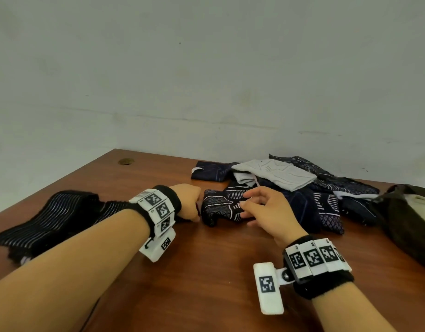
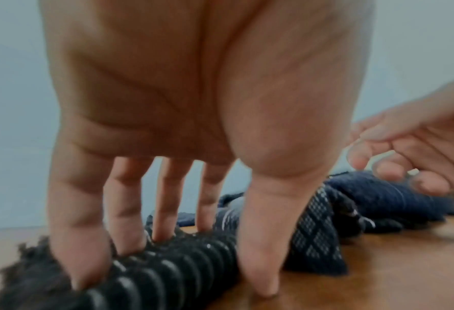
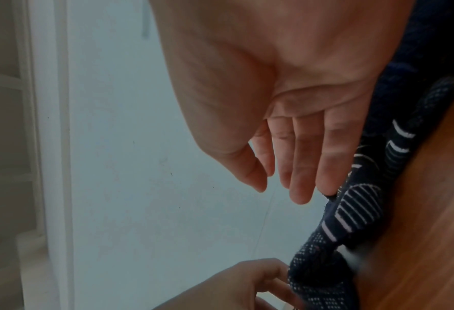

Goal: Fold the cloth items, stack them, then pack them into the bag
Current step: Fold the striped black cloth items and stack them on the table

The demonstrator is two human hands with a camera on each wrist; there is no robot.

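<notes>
1. Our left hand (image 2: 183, 100) pressed straight fingers onto the black ribbed cloth (image 2: 167, 270) on the bench (image 1: 206, 271).
2. Our right hand (image 1: 266, 209), fingers loosely spread, seemingly touched the navy patterned sock (image 1: 221, 207).
3. The cloth pile (image 1: 290, 183) lay beside the dark bag (image 1: 408, 226).

Bare worktop (image 1: 206, 271) lies open in front, between the two forearms and down to the near edge. The far left corner is also bare wood, with a small round hole (image 1: 126, 161) set in it. A black striped cloth (image 1: 51, 221) blocks the left side, running under the left hand (image 1: 188, 202). A heap of dark and white cloths (image 1: 290, 188) fills the far right up to the wall (image 1: 206, 68). The right hand (image 1: 266, 209) hovers at the heap's near edge. A dark bag (image 1: 408, 224) closes off the right edge.
</notes>
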